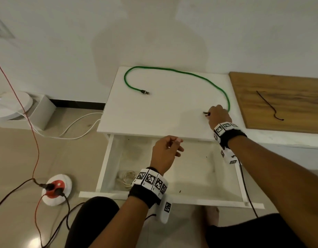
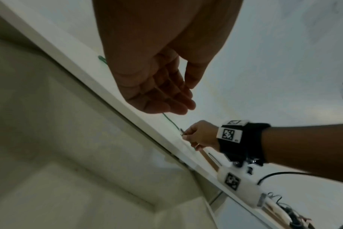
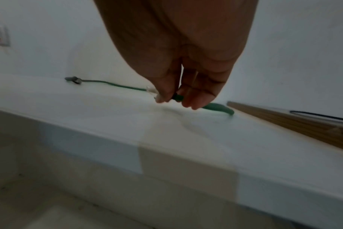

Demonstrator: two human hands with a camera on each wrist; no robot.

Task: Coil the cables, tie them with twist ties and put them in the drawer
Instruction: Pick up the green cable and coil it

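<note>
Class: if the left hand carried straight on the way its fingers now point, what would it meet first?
Probably the right hand, which pinches the green cable end on the table; depth is unclear.

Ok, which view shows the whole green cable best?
Head view: the green cable shows whole, right hand pinching one end. The right wrist view shows that pinched end close up; the left wrist view shows only short stretches.

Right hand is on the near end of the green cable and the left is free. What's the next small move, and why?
Probably lift that end and draw it toward the left hand to start the first loop. The right hand pinches the green cable near its plug, while the rest lies uncoiled across the white tabletop. The left hand hovers, holding nothing, above the open drawer.
</note>
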